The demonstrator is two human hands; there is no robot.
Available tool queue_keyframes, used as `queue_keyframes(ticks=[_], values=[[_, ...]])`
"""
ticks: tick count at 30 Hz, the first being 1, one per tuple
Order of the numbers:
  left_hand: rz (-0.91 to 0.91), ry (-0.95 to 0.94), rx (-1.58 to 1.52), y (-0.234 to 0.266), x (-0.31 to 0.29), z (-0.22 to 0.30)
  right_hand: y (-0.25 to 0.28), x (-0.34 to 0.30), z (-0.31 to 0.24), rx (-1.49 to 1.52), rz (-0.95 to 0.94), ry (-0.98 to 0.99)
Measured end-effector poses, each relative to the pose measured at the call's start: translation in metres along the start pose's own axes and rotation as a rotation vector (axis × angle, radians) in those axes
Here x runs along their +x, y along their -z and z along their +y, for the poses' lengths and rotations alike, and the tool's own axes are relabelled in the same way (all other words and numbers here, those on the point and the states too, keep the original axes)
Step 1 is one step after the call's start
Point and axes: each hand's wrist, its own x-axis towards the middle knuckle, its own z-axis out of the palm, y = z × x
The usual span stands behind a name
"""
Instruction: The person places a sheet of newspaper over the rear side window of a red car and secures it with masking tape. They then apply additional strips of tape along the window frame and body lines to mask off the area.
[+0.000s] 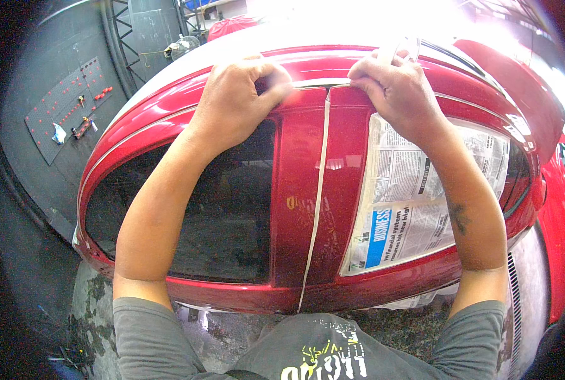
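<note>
Both my arms reach up to the roof edge of a red car (301, 145). A pale strip of masking tape (322, 83) runs along that edge between my hands. My left hand (238, 95) is curled, its thumb and fingers pinched at the strip's left end; the thumb tip is blurred. At the other end, my right hand (399, 88) pinches the strip between thumb and finger. A pale tape roll (408, 48) shows above the right knuckles, partly hidden by that hand. Below, a thin pale strip (320, 171) follows the gap between the two doors.
Newspaper (402, 190) masks the front side window, while the rear side window (219, 209) is bare dark glass. A raised red panel (516, 82) stands at the right. On the left wall hangs a pegboard (67, 114) with small tools. A fan (182, 45) stands beyond the car.
</note>
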Motion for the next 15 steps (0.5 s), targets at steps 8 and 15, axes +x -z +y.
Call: queue_keyframes(ticks=[8, 15], values=[[-0.011, 0.021, 0.019, 0.0019, 0.0, 0.0007, 0.002, 0.0023, -0.0066, -0.01, -0.035, -0.048], [-0.027, 0.019, -0.031, 0.0015, 0.0005, 0.0004, 0.0056, 0.0033, -0.0083, 0.058, -0.06, -0.082]])
